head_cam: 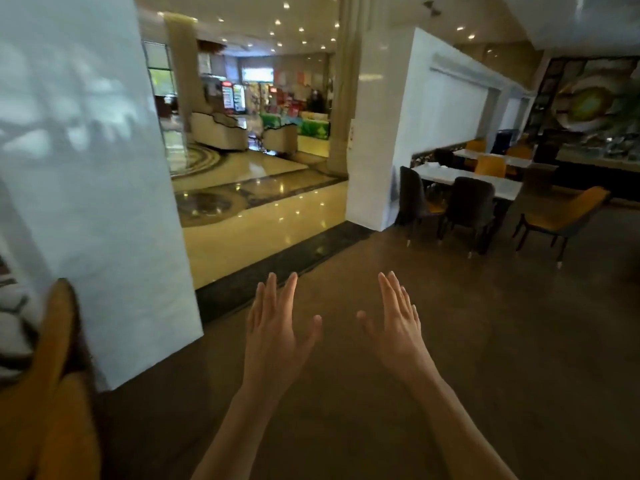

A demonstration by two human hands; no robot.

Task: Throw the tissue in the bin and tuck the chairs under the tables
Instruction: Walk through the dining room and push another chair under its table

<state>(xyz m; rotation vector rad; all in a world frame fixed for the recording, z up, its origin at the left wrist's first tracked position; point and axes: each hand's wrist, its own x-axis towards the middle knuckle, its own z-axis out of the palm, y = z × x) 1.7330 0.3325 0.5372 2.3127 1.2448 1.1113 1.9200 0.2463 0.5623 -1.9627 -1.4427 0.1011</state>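
My left hand and my right hand are stretched out side by side over the brown floor, fingers apart, holding nothing. At the right stands a white table with two dark chairs close against its near side. A yellow-seated chair stands pulled out from the table's right end, angled away from it. A second white table with yellow chairs is behind it. No tissue and no bin are visible.
A white pillar rises at the left, another in the middle. A yellow chair back is close at the bottom left. A shiny lobby floor lies beyond a dark threshold strip.
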